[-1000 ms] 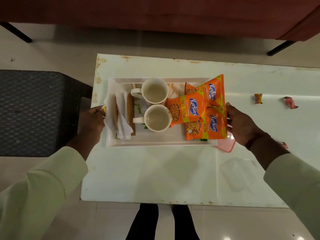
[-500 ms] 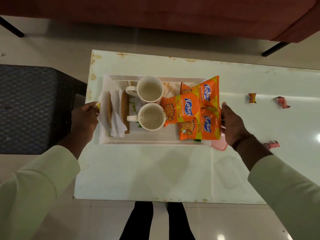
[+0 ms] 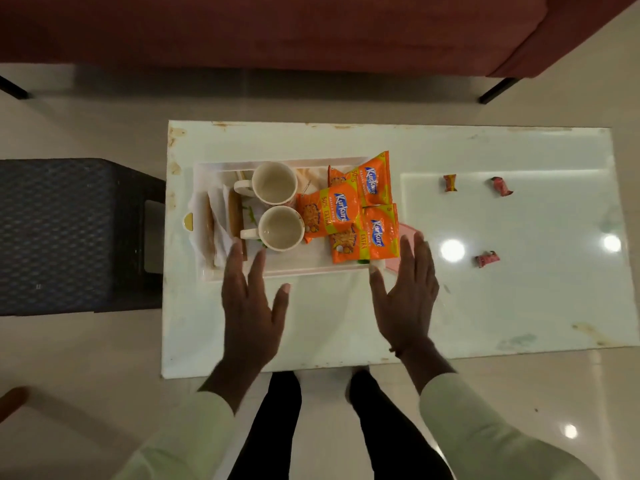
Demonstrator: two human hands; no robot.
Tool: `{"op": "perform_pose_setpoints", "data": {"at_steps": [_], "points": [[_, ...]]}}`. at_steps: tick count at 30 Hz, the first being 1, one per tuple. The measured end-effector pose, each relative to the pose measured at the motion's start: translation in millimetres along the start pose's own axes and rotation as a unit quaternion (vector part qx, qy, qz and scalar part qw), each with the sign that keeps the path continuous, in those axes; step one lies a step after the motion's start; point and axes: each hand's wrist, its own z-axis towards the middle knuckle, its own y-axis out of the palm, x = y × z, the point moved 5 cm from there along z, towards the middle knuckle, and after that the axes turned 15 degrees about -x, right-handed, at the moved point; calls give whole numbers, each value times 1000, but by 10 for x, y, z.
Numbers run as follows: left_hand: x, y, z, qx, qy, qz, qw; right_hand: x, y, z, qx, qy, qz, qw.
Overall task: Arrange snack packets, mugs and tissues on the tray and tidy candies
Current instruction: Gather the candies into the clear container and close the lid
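Note:
A white tray (image 3: 294, 270) lies on the left part of the white table (image 3: 485, 306). In it stand two white mugs (image 3: 275, 183) (image 3: 282, 228), folded tissues (image 3: 216, 223) at the left end and three orange snack packets (image 3: 329, 213) (image 3: 372, 180) (image 3: 367, 237) at the right end. Three wrapped candies (image 3: 450, 182) (image 3: 501, 186) (image 3: 486, 258) lie loose on the table to the right. My left hand (image 3: 251, 303) is open, its fingertips over the tray's near edge. My right hand (image 3: 407, 296) is open beside the tray's near right corner, holding nothing.
A pink lid (image 3: 407, 233) pokes out from under the tray's right end. A dark woven stool (image 3: 69, 233) stands left of the table, and a red sofa (image 3: 277, 29) runs along the far side. My legs (image 3: 329, 427) are at the table's near edge.
Both hands have let go of the tray's two ends and drawn back toward me, fingers spread. The tray stays on the table.

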Motion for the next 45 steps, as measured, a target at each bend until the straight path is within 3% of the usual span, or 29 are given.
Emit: {"op": "perform_pose_setpoints", "data": {"at_steps": [10, 17, 22, 26, 30, 36, 45], "points": [[1130, 965, -435, -123, 46, 36, 991, 685, -24, -789, -64, -38, -34, 997], [1672, 1586, -521, -163, 2, 37, 986, 1602, -504, -704, -89, -70, -28, 993], [1895, 2112, -516, -217, -73, 9, 973, 2214, -691, -484, -107, -78, -38, 990], [2053, 2448, -433, -258, -114, -8, 959, 2447, -713, -301, -129, -77, -16, 989], [2114, 2625, -246, -245, -162, -4, 956, 2575, -687, -54, -123, -39, 48, 991], [2120, 2651, 38, -237, -108, 8, 966, 2727, -689, 458, -97, 11, 109, 989], [2030, 2606, 268, -261, -37, -3, 965, 2801, -452, 1051, -88, -40, -67, 993]]}}
